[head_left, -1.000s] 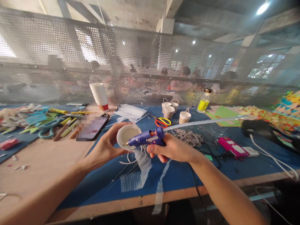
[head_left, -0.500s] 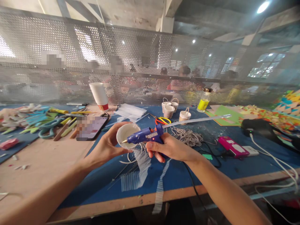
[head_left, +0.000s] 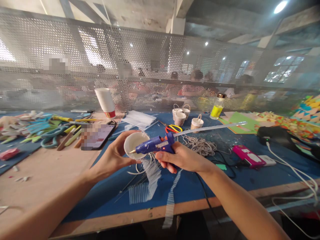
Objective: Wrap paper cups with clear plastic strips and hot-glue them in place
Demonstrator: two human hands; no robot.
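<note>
My left hand [head_left: 116, 151] is wrapped round a white paper cup [head_left: 131, 142], whose open mouth is tipped toward me. In my right hand [head_left: 172, 156] is a blue hot glue gun [head_left: 155, 144], its small light glowing red. The metal nozzle points left, over the cup's mouth; whether it touches the inner wall I cannot tell. A long clear glue stick [head_left: 210, 128] juts from the back of the gun. Beneath my hands lie a pleated translucent strip [head_left: 142, 192] and some thin white strands [head_left: 136, 172].
Small cups with handles [head_left: 180, 117], red-and-yellow scissors [head_left: 173, 128] and a heap of cord [head_left: 201, 146] lie beyond my hands. Left are a phone [head_left: 102, 136], stacked paper cups [head_left: 105, 101] and blue-handled scissors [head_left: 53, 135]. A bottle [head_left: 218, 107] and pink power strip [head_left: 248, 156] are right.
</note>
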